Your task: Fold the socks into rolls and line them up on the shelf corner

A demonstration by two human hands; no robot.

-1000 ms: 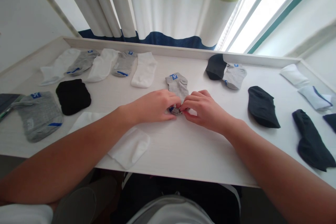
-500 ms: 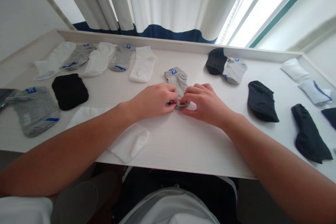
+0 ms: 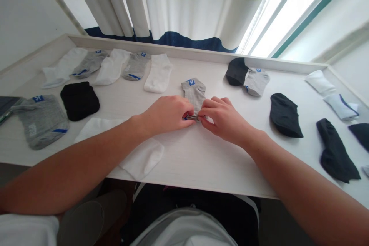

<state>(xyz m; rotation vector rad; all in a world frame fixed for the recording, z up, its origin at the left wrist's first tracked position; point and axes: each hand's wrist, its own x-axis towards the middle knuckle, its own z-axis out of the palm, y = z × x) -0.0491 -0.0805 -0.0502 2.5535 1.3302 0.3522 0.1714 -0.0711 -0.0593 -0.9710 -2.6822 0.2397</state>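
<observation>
A grey ankle sock [image 3: 195,94] with a blue logo patch lies on the white table [image 3: 207,161], its cuff toward the window. My left hand [image 3: 171,113] pinches the left side of its near end. With thumb and fingertips my right hand [image 3: 223,117] grips the right side of the same end. Between the two pinches the sock's near edge is lifted into a narrow fold. Part of the toe is hidden behind my fingers. Under my left forearm lies a white sock [image 3: 147,155], partly covered.
Several white and grey socks line the back left, such as a white sock [image 3: 158,73]. A folded black sock [image 3: 80,101] and a larger grey sock [image 3: 44,121] lie left. Dark socks [image 3: 285,115] are at right. A raised rim [image 3: 196,57] borders the table's back.
My right thumb and fingers have closed on the sock's near end, where a gap showed before. The near edge is now pinched up into a fold. The view has tilted slightly.
</observation>
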